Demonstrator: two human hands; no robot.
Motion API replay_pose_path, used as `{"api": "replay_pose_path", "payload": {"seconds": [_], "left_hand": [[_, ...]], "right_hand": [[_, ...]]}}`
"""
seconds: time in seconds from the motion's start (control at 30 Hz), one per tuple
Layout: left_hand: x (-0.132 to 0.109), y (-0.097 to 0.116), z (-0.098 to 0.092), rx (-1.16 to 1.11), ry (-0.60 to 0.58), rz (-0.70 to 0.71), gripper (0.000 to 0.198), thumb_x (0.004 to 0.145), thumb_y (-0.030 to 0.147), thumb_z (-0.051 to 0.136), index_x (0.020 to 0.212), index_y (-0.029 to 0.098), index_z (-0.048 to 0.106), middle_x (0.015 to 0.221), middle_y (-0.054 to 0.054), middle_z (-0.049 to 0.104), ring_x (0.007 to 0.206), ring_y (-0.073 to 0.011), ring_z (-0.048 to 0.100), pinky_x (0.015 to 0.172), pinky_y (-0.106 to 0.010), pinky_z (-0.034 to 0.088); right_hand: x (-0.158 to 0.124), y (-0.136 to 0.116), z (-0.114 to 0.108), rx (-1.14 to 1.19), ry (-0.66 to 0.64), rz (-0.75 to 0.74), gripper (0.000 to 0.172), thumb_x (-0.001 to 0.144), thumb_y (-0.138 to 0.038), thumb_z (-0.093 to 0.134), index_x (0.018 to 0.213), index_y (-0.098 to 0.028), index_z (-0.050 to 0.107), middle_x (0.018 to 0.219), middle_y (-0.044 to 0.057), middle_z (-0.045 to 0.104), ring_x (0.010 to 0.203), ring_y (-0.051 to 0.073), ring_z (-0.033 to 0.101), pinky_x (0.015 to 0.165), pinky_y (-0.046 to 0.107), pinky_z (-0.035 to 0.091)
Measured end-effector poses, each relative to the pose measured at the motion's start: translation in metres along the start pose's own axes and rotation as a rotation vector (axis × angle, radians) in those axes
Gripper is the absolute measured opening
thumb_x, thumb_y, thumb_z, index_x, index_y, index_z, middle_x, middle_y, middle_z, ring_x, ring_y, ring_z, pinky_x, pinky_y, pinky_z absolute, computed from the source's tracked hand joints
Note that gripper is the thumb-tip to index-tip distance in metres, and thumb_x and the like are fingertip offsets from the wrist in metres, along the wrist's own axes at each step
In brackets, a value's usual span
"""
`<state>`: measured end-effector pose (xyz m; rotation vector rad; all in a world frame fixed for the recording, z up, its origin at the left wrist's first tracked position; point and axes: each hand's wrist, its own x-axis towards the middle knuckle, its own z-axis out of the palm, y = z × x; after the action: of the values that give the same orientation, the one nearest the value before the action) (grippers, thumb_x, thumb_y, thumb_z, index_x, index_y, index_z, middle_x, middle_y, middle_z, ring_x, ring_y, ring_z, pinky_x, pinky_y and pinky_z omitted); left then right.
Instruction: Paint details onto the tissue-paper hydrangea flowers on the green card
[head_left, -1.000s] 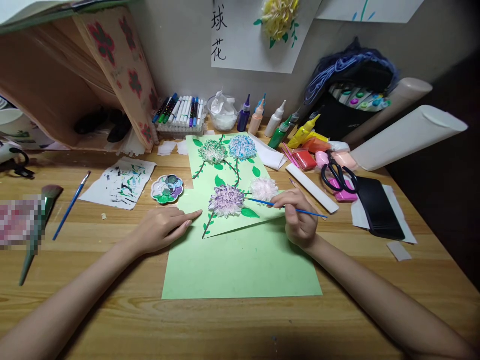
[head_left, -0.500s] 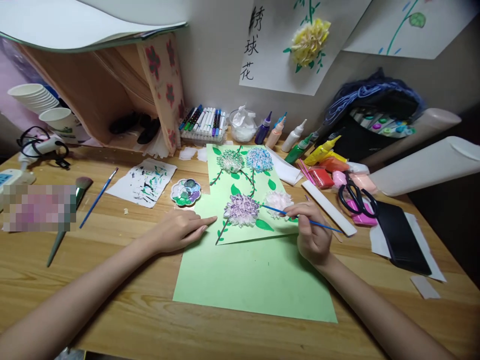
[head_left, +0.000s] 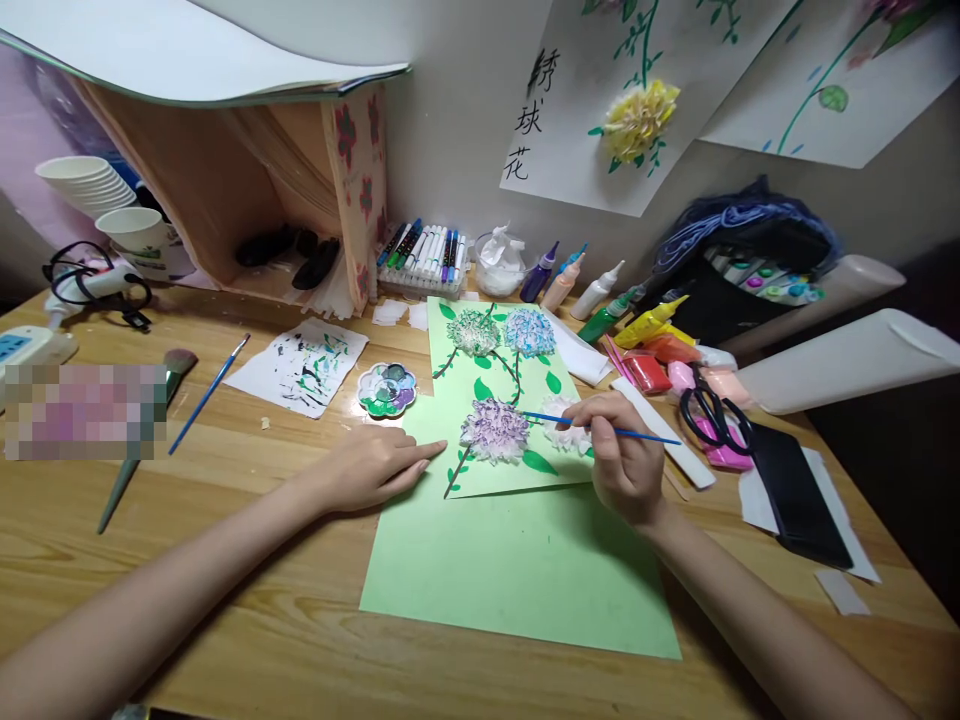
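Observation:
A green card with several tissue-paper flowers (head_left: 491, 385) lies on a larger green sheet (head_left: 517, 560) on the wooden desk. My right hand (head_left: 622, 460) pinches a thin blue paintbrush (head_left: 600, 428); its tip reaches the purple flower (head_left: 493, 430), and the hand partly covers the white flower (head_left: 566, 432). My left hand (head_left: 375, 465) rests flat on the desk, its fingers stretched out and the forefinger touching the card's left edge. A flower-shaped paint palette (head_left: 386, 388) sits just beyond that hand.
Marker pens (head_left: 424, 255), paint bottles (head_left: 577, 285), scissors (head_left: 709, 415), a black phone (head_left: 799, 490) and clay packs (head_left: 660, 365) line the back and right. A paint-smeared paper (head_left: 300, 365), a spare blue brush (head_left: 206, 395) and a large soft brush (head_left: 142, 430) lie at left.
The view has tilted up and shifted, so everything sits lower and further right. My right hand has lifted a little with the brush over the white flower. The left hand stays put.

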<state>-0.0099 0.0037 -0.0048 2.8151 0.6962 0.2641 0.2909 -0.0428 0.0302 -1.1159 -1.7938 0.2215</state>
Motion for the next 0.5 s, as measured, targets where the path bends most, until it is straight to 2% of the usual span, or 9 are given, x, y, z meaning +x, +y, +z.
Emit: {"api": "replay_pose_path", "payload": {"seconds": [0.13,0.27,0.4,0.5], "left_hand": [[-0.0010,-0.0003,0.0010,0.001,0.001,-0.006,0.039,0.097,0.028,0.034,0.131,0.022,0.053,0.072,-0.002,0.064,0.069,-0.0161,0.057,0.064,-0.029,0.040],[-0.0004,0.0000,0.0011,0.006,0.008,0.000,0.039,0.097,0.028,0.034,0.130,0.022,0.053,0.072,-0.002,0.064,0.068,-0.0157,0.057,0.064,-0.029,0.040],[0.0003,0.0001,0.0007,0.005,0.008,0.003,0.039,0.097,0.028,0.034,0.130,0.021,0.053,0.072,-0.002,0.064,0.068,-0.0157,0.057,0.064,-0.029,0.040],[0.0005,0.0004,0.0002,-0.002,0.008,0.001,0.039,0.097,0.029,0.033,0.130,0.021,0.054,0.073,-0.002,0.065,0.069,-0.0161,0.058,0.064,-0.030,0.039]], "right_hand": [[0.0036,-0.0037,-0.0015,-0.061,-0.109,-0.006,0.018,0.091,-0.014,0.040,0.083,-0.021,0.055,0.075,0.002,0.059,0.075,0.017,0.057,0.069,0.032,0.044],[0.0067,-0.0069,-0.0022,-0.096,-0.080,0.002,0.018,0.091,-0.015,0.040,0.083,-0.021,0.055,0.075,0.002,0.059,0.074,0.017,0.056,0.069,0.031,0.044],[0.0092,-0.0088,-0.0016,-0.138,-0.145,-0.001,0.018,0.091,-0.015,0.041,0.082,-0.021,0.055,0.075,0.002,0.059,0.073,0.016,0.056,0.068,0.030,0.044],[0.0106,-0.0099,-0.0003,-0.135,-0.127,-0.010,0.018,0.092,-0.015,0.040,0.083,-0.021,0.055,0.075,0.002,0.059,0.073,0.016,0.056,0.068,0.030,0.044]]}}
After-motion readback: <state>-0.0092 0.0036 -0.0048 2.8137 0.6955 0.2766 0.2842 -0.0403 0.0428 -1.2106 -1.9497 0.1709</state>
